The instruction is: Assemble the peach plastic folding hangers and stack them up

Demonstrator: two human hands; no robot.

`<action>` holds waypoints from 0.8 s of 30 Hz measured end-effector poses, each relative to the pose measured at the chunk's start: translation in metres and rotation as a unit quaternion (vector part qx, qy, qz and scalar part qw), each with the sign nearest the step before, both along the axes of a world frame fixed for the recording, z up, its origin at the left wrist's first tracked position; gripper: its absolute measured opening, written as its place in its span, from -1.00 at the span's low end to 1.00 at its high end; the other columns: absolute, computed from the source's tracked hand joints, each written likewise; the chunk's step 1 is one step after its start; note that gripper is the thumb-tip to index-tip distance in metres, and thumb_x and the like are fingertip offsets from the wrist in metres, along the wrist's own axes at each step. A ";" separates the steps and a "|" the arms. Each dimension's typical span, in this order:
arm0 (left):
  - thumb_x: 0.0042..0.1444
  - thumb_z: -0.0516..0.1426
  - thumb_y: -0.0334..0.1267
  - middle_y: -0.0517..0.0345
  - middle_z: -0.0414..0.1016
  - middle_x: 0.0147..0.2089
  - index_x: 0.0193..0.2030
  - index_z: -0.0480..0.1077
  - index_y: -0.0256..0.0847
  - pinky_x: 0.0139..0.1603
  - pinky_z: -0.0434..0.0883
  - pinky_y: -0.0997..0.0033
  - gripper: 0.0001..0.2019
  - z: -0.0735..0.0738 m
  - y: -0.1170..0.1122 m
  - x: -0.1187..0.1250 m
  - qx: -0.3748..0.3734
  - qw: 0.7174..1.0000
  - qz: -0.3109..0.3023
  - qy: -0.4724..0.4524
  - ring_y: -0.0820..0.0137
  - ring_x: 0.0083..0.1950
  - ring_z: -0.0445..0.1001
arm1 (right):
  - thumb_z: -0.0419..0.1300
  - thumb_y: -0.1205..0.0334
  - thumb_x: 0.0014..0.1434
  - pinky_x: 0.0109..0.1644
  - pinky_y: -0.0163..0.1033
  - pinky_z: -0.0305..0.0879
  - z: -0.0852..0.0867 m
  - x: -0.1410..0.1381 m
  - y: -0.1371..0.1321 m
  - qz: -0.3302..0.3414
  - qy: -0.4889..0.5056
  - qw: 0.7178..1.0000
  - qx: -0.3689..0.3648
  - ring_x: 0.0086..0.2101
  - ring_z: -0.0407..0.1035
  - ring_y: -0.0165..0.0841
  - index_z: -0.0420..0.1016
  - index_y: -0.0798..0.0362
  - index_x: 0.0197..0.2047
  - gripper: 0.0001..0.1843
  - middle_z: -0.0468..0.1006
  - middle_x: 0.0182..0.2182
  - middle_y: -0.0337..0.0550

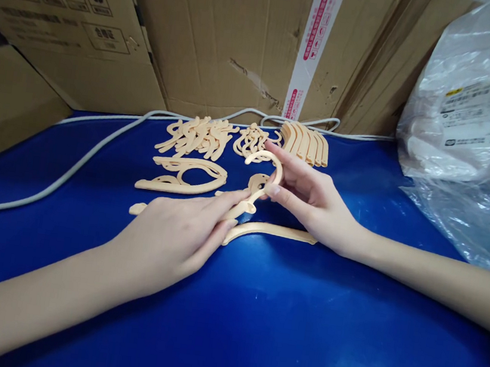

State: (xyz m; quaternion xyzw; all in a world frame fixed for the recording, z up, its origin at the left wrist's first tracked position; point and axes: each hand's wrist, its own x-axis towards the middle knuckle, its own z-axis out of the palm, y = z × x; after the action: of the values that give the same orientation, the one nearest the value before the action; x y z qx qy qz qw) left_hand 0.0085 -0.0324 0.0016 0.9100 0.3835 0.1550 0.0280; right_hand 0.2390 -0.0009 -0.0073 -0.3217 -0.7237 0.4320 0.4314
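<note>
Between the fingers of my right hand (311, 195) is a beige plastic hanger hook (279, 167), its curve turned up and to the left. My left hand (179, 235) pinches a beige hanger arm (237, 211), whose near end meets the foot of the hook; whether the two are joined I cannot tell. Just beyond my fingers lies a rounded beige piece (258, 181), partly hidden. A loose curved hanger arm (272, 230) rests on the blue table below my right hand. Behind my left hand lie folded hangers (181, 187).
At the back sit a heap of hanger arms (201, 135), a pile of hooks (250, 141) and a row of hanger arms (304, 143). A white cable (111, 136) runs along cardboard boxes (237, 38). Clear plastic bags (460, 127) stand at right on the blue table (254, 317).
</note>
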 end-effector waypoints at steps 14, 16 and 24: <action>0.06 0.32 -0.09 0.24 0.49 -0.33 -0.22 0.50 -0.19 -0.50 0.58 0.55 -0.75 0.015 0.014 0.004 -0.449 0.766 0.170 -0.427 0.47 -0.45 0.54 | 0.06 0.17 0.44 -0.19 -0.19 0.15 0.003 0.000 -0.012 0.045 -0.373 0.848 0.373 -0.32 0.29 -0.31 0.59 0.11 -0.19 -0.68 0.55 -0.25 -0.04; -0.04 0.38 -0.15 0.21 0.54 -0.26 -0.25 0.55 -0.18 -0.43 0.62 0.54 -0.75 0.013 0.016 0.004 -0.467 0.730 0.199 -0.457 0.45 -0.38 0.57 | -0.01 0.21 0.47 -0.20 -0.20 0.13 0.002 -0.002 -0.014 0.030 -0.381 0.840 0.385 -0.34 0.27 -0.31 0.55 0.14 -0.20 -0.65 0.55 -0.26 -0.03; -0.18 0.43 -0.29 0.20 0.61 -0.33 -0.31 0.59 -0.17 -0.39 0.59 0.62 -0.76 0.013 0.016 0.007 -0.518 0.677 0.218 -0.475 0.46 -0.43 0.59 | -0.03 0.43 0.38 -0.24 -0.24 0.17 -0.005 -0.002 -0.011 -0.005 -0.369 0.827 0.424 -0.37 0.28 -0.30 0.46 0.18 -0.21 -0.75 0.52 -0.35 -0.07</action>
State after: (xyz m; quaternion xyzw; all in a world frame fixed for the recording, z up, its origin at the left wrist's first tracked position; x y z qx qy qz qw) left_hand 0.0151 -0.0163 0.0144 0.4445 0.5254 0.3444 0.6386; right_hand 0.2368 -0.0116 -0.0125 -0.2461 -0.9395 -0.0704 0.2278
